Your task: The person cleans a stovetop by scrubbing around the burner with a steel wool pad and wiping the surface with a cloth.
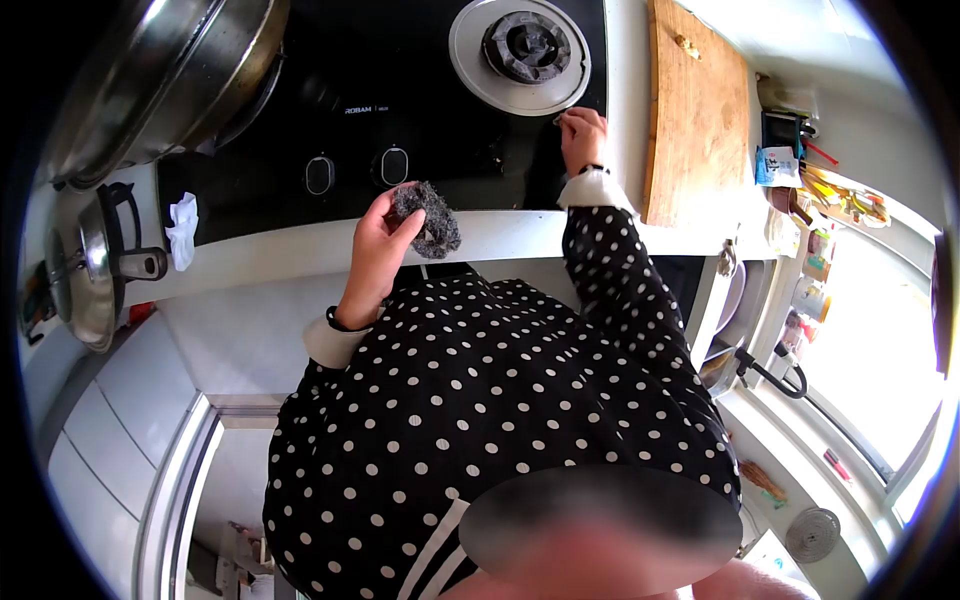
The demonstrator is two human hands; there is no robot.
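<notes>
My left hand (380,240) is closed on a steel wool pad (430,222), a dark grey, frayed clump held between thumb and fingers above the front edge of the stove. At the right side of the black glass gas stove (290,110), my right hand (582,140) has its fingers drawn together at the lower rim of the round burner tray (470,70). Something small and pale seems to be at those fingertips, too small to name. The burner head (530,47) sits in the middle of the tray. Two control knobs (394,167) are left of the pad.
Stacked metal pots (150,90) stand on the stove's left. A lidded pan (85,265) and crumpled white tissue (182,232) are on the left counter. To the right lies a wooden board (695,120) with a small scrap on it; a sink faucet (770,372) is beyond.
</notes>
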